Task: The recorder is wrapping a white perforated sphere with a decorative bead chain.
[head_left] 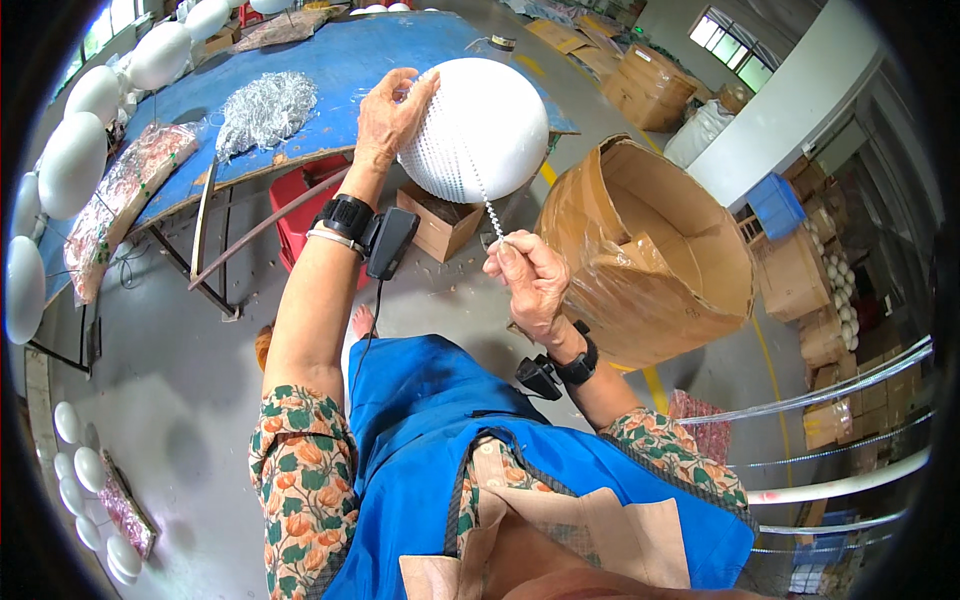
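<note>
A large smooth white ball is in front of me, near the edge of the blue table. Rows of small white beads cover its left side. My left hand is curled against the ball's upper left, with fingertips on the beaded surface; what supports the ball from behind is hidden. From the ball a thin string of beads runs down, stretched taut. Its lower end is pinched between the thumb and fingers of my right hand, below the ball and apart from it.
A big open cardboard box stands close on the right. On the blue table lie a heap of silvery strands and a plastic bag. Below are a red stool and a small carton. White balls line the left.
</note>
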Demonstrator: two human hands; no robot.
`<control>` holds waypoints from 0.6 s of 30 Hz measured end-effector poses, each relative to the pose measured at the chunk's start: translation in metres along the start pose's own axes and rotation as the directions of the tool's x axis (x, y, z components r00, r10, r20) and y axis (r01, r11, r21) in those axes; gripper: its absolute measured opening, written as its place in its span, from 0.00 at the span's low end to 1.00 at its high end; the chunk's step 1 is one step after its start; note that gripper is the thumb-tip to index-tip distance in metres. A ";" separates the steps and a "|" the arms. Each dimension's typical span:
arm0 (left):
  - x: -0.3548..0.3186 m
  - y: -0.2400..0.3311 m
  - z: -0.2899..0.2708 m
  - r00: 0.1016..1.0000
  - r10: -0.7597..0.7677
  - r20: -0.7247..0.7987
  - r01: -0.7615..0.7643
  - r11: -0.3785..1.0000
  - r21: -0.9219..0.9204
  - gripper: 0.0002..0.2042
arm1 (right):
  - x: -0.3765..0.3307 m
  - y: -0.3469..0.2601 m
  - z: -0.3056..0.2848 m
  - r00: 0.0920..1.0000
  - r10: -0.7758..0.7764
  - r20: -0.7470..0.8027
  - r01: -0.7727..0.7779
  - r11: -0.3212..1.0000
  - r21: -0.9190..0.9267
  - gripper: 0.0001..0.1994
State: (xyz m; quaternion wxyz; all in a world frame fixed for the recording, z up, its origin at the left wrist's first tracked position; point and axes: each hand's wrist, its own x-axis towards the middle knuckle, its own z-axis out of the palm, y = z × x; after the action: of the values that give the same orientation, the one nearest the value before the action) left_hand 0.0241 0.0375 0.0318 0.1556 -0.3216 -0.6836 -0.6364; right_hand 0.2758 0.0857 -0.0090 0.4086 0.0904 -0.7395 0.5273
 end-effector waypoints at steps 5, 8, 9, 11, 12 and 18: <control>0.003 0.008 -0.004 0.999 -0.010 0.045 0.009 1.000 0.021 0.27 | -0.008 0.020 -0.004 0.998 0.063 -0.012 -0.062 0.998 0.019 0.07; 0.003 0.008 -0.009 0.974 -0.079 0.211 0.100 0.991 -0.091 0.30 | -0.011 0.033 -0.004 0.971 0.236 -0.040 -0.234 0.971 0.056 0.08; -0.001 0.008 -0.011 0.977 -0.053 0.207 0.080 0.989 -0.127 0.31 | -0.011 0.034 -0.002 0.955 0.293 -0.052 -0.288 0.954 0.086 0.09; -0.005 0.004 -0.012 0.977 0.000 0.215 0.021 0.995 -0.096 0.34 | -0.010 0.040 -0.001 0.935 0.348 -0.068 -0.338 0.933 0.121 0.09; -0.004 0.003 -0.012 0.976 0.004 0.218 0.017 0.995 -0.095 0.34 | -0.009 0.046 -0.002 0.927 0.367 -0.074 -0.352 0.921 0.166 0.10; 0.000 -0.005 -0.006 0.976 -0.010 0.218 0.045 0.986 -0.160 0.34 | 0.000 0.060 0.003 0.899 0.435 -0.044 -0.411 0.876 0.252 0.11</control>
State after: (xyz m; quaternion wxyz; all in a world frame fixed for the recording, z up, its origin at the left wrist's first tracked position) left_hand 0.0202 0.0321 0.0288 0.0447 -0.3911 -0.6463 -0.6537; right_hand 0.2407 0.1087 -0.0518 0.3057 -0.0518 -0.6521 0.6918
